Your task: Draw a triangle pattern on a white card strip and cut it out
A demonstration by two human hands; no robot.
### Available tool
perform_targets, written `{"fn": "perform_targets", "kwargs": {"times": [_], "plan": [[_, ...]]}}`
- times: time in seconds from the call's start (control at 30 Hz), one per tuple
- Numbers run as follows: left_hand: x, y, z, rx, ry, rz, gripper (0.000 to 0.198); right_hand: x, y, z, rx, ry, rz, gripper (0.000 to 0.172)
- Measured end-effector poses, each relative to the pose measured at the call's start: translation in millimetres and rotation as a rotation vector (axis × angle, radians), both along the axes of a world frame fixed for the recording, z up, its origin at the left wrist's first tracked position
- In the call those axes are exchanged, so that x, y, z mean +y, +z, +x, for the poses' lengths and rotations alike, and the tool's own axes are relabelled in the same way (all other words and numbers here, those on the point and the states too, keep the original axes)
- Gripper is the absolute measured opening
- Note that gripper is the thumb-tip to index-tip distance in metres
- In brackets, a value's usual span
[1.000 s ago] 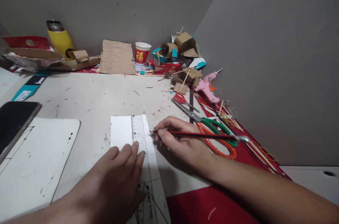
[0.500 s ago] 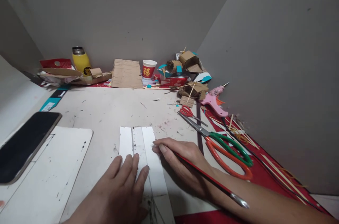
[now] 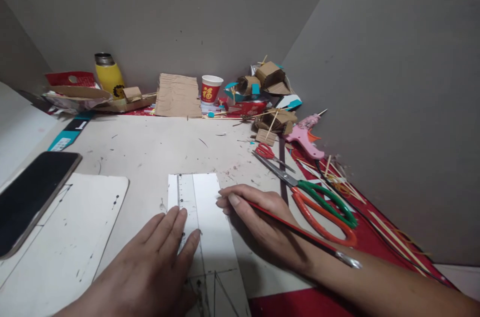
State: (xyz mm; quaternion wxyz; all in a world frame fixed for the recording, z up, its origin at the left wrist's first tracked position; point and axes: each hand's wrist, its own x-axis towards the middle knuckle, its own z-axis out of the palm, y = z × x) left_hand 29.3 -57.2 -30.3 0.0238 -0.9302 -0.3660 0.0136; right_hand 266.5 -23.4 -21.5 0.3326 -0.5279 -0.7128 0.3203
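Note:
My left hand lies with its fingers outstretched on a clear ruler, pressing it against a strip of white card. The ruler runs lengthwise near the card's left side. Pencil lines cross the lower part of the card. My right hand is closed around a red and black pencil, its metal end pointing back over the forearm. The fingertips of that hand are at the card's right edge, and the pencil's tip is hard to make out there.
Large scissors, small red scissors and a pink glue gun lie on the right. At left, a phone rests on a marked white sheet. Along the back stand a yellow bottle, a paper cup and cardboard pieces.
My left hand and the ruler have slid left across the card. My right hand keeps its grip on the pencil near the card's right edge. The view has shifted slightly.

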Motion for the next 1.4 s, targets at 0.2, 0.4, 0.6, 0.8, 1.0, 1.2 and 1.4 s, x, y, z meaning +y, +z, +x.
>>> {"fn": "perform_targets", "kwargs": {"times": [0.2, 0.4, 0.6, 0.8, 1.0, 1.2, 1.4], "plan": [[4.2, 10.4, -0.4, 0.016, -0.034, -0.035, 0.061, 2.3, -1.3, 0.3, 0.076, -0.058, -0.105, 0.022], [6.4, 13.4, -6.4, -0.05, -0.078, -0.047, 0.064, 3.4, -4.2, -0.9, 0.153, -0.097, -0.178, 0.021], [6.4, -7.0, -14.1, -0.246, -0.11, 0.02, 0.065, 4.8, -3.5, -0.9, 0.171, -0.099, -0.193, 0.02], [4.0, 11.1, -10.0, -0.194, -0.055, -0.045, 0.063, 5.6, -4.8, -0.2, 0.174, -0.112, -0.192, 0.02], [4.5, 22.3, -11.5, -0.148, -0.078, -0.084, 0.065, 6.2, -2.8, -0.9, 0.194, -0.107, -0.215, 0.022], [5.0, 7.6, -10.9, -0.127, -0.08, -0.078, 0.065, 5.9, -0.3, -2.4, 0.176, -0.118, -0.229, 0.022], [6.2, 8.3, -10.0, -0.08, -0.087, -0.087, 0.065, 6.3, -2.6, -2.5, 0.177, -0.125, -0.229, 0.022]]}}
